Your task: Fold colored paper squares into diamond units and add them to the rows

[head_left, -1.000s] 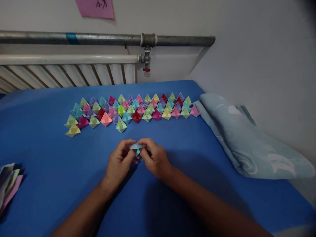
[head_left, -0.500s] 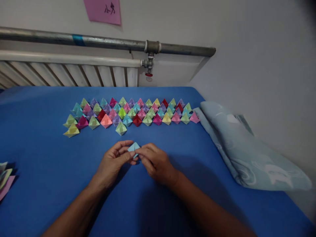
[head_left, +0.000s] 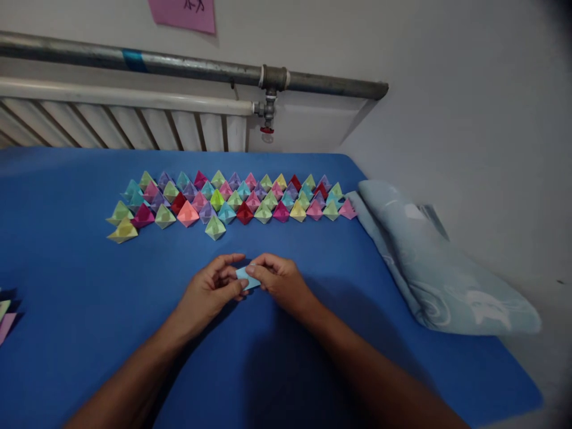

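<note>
A small folded piece of light blue paper is held between both hands, above the blue surface. My left hand pinches its left side with the thumb on top. On the right side, my right hand grips the paper between thumb and fingers. Beyond the hands stand rows of folded paper boats in many colours. A light green boat sits in front of the rows, nearest the hands, and a yellow boat is at their left front.
A folded grey-green cloth lies at the right by the wall. Loose coloured papers show at the left edge. Behind the surface are a white radiator, a metal pipe and a valve with a red handle.
The light blue paper has turned from a diamond pose to a flatter, slanted one. My right thumb now lies on top of it. The whole view has shifted slightly.
</note>
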Demonstrator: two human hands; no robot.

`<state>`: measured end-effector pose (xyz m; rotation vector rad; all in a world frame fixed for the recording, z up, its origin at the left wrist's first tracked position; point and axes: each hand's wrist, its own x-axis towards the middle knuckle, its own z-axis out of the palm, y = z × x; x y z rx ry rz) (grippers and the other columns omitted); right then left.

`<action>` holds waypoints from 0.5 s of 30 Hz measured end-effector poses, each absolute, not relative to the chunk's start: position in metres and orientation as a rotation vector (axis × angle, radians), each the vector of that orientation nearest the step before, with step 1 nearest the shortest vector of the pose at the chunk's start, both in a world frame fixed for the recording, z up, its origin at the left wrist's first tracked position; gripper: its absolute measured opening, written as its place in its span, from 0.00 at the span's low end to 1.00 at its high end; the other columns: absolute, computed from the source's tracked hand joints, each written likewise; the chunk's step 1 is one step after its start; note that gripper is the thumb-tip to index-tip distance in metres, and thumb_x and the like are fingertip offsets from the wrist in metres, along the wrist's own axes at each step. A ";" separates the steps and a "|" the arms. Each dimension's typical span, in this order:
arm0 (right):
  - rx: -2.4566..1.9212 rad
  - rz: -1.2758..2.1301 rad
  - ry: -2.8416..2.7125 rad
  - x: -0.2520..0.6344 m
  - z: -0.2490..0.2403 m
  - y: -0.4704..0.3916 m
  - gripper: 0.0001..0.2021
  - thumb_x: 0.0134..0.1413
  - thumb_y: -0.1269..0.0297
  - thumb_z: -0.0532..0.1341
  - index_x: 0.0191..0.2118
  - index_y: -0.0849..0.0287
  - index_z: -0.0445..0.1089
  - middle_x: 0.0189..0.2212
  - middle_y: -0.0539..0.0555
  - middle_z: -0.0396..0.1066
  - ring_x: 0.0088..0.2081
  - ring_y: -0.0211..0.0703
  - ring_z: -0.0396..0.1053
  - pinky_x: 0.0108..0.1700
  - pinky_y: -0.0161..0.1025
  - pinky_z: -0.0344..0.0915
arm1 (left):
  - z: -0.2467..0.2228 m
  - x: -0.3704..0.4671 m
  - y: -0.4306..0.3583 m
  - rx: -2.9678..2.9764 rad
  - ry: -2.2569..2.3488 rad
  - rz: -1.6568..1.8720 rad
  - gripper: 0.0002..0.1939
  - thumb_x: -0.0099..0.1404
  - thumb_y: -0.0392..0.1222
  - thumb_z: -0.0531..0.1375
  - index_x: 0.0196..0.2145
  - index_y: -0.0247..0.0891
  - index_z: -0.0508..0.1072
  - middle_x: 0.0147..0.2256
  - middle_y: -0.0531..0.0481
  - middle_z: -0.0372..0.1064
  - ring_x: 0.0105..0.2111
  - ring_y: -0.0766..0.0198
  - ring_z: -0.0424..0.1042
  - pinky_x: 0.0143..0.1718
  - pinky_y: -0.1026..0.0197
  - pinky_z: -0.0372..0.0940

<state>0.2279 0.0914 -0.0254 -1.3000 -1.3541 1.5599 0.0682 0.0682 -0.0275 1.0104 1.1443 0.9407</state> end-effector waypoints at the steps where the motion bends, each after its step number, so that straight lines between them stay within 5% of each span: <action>1: -1.311 1.545 -1.340 0.228 -0.026 0.092 0.07 0.49 0.62 0.62 0.26 0.58 0.70 0.19 0.43 0.62 0.22 0.31 0.57 0.26 0.30 0.56 | -0.027 0.068 0.068 1.029 1.139 0.910 0.18 0.51 0.44 0.67 0.40 0.38 0.73 0.24 0.56 0.69 0.24 0.67 0.70 0.28 0.62 0.66; 5: -1.322 1.522 -1.303 0.229 -0.025 0.093 0.07 0.49 0.60 0.61 0.27 0.58 0.69 0.19 0.43 0.61 0.22 0.32 0.57 0.26 0.30 0.56 | -0.026 0.064 0.068 1.112 1.132 0.739 0.13 0.57 0.49 0.64 0.25 0.37 0.72 0.20 0.54 0.67 0.20 0.69 0.66 0.24 0.64 0.63; 11: -1.282 1.526 -1.423 0.230 -0.026 0.090 0.08 0.53 0.59 0.60 0.28 0.57 0.67 0.20 0.43 0.61 0.23 0.32 0.58 0.26 0.30 0.57 | -0.027 0.062 0.066 1.159 1.152 0.717 0.15 0.58 0.52 0.62 0.24 0.37 0.71 0.19 0.54 0.66 0.19 0.69 0.64 0.23 0.66 0.60; 15: -1.217 1.212 -1.668 0.234 -0.021 0.086 0.11 0.56 0.61 0.58 0.25 0.57 0.66 0.21 0.45 0.62 0.25 0.34 0.60 0.30 0.32 0.59 | -0.024 0.062 0.065 1.180 1.151 0.703 0.16 0.58 0.53 0.62 0.23 0.38 0.70 0.17 0.54 0.65 0.18 0.69 0.63 0.21 0.66 0.58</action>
